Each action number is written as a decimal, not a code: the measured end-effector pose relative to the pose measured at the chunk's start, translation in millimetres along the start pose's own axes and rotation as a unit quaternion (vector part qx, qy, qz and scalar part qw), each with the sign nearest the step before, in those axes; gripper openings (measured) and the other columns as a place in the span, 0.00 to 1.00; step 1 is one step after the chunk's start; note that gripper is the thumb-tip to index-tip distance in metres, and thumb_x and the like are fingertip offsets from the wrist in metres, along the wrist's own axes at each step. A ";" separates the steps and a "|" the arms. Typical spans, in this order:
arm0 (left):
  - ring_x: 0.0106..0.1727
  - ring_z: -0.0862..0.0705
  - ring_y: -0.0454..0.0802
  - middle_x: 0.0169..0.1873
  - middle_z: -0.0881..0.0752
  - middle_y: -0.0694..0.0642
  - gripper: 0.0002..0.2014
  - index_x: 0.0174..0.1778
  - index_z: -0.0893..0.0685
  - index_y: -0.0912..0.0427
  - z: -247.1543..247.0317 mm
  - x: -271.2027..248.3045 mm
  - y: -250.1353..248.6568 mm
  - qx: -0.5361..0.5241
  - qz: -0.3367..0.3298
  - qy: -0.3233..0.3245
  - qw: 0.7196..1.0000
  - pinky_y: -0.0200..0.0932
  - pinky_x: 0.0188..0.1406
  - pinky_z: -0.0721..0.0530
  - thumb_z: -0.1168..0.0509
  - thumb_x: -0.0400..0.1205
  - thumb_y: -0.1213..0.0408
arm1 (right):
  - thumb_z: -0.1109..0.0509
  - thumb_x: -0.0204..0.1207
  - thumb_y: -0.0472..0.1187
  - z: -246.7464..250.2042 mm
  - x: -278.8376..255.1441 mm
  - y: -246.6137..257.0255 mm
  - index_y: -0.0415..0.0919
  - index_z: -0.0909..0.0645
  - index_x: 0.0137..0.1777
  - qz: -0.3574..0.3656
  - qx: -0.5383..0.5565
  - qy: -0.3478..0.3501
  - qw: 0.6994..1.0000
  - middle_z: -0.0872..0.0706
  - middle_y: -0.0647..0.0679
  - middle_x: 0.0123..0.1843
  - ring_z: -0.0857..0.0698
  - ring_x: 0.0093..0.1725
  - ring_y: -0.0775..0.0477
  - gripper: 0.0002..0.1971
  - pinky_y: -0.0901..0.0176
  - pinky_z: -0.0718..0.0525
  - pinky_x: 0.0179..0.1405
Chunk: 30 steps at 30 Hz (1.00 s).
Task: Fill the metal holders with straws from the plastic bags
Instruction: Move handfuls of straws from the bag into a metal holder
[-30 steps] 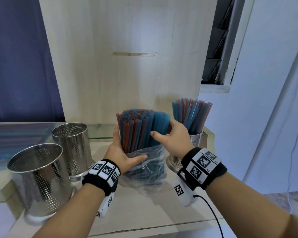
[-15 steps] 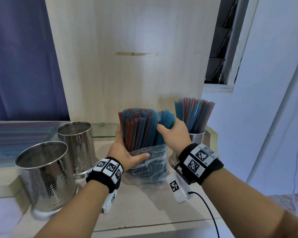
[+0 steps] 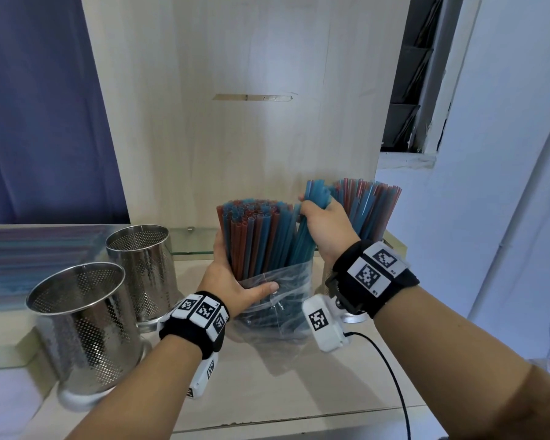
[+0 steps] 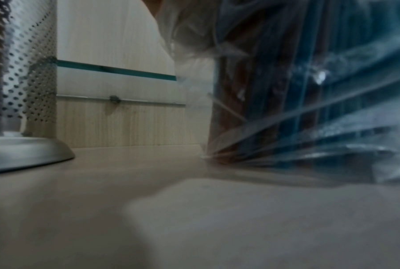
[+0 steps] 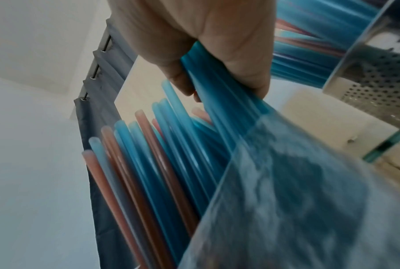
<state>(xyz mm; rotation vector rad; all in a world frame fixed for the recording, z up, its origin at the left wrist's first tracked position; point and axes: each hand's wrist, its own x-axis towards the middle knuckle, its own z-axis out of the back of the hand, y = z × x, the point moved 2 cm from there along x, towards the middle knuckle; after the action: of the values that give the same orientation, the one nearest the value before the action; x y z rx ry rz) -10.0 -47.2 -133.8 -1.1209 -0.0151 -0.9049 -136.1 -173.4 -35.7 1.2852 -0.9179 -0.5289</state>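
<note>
A clear plastic bag [image 3: 286, 300] of blue and red straws [image 3: 254, 236] stands upright on the wooden counter. My left hand [image 3: 235, 281] grips the bag and the straw bundle from the left, thumb across the front. My right hand [image 3: 323, 227] grips a small bunch of blue straws [image 3: 315, 193], raised above the rest with its lower ends still in the bag. The right wrist view shows the same bunch of blue straws [image 5: 219, 94] in my fingers [image 5: 178, 78]. In the left wrist view the bag [image 4: 309, 102] stands on the counter. Behind my right hand a metal holder [image 5: 376, 80] is full of straws [image 3: 369, 208].
Two empty perforated metal holders [image 3: 83, 325] [image 3: 143, 268] stand at the left on the counter [image 3: 299, 382]. A wooden panel [image 3: 245, 106] rises behind the bag. A blue curtain [image 3: 38, 106] hangs at the left, a white wall at the right. A cable [image 3: 391, 376] trails from my right wrist.
My right hand has closed on a bunch of blue straws and lifted it up and to the right, partly out of the bag. The left hand keeps holding the bag.
</note>
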 end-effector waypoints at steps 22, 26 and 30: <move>0.56 0.20 0.43 0.53 0.20 0.43 0.63 0.84 0.50 0.52 -0.7 0.6 1.2 0.008 0.006 0.007 1.000 0.37 0.63 0.25 0.15 0.60 0.50 | 0.35 0.85 0.34 34.0 19.5 82.9 0.42 0.25 0.50 0.170 0.118 -0.020 0.978 0.22 0.50 0.35 0.19 0.32 0.53 0.03 0.57 0.17 0.39; 0.54 0.20 0.42 0.52 0.20 0.43 0.62 0.83 0.50 0.50 0.2 -0.2 1.7 0.011 0.007 0.005 1.000 0.38 0.63 0.24 0.15 0.61 0.50 | 0.35 0.84 0.33 50.7 15.5 95.9 0.40 0.25 0.51 0.204 0.156 -0.051 0.965 0.22 0.49 0.36 0.19 0.31 0.52 0.03 0.56 0.18 0.41; 0.55 0.20 0.43 0.52 0.20 0.42 0.61 0.83 0.50 0.50 -0.6 0.0 0.6 0.009 0.009 0.008 1.000 0.39 0.63 0.23 0.15 0.62 0.52 | 0.35 0.83 0.33 69.8 11.5 102.3 0.39 0.25 0.51 0.230 0.180 -0.064 0.954 0.22 0.48 0.35 0.20 0.31 0.50 0.02 0.56 0.19 0.40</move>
<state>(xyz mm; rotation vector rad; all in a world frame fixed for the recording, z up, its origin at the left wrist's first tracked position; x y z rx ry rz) -9.9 -47.6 -134.5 -1.0957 -0.0009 -0.8957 -202.0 -198.3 66.8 1.3094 -1.4242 -0.0763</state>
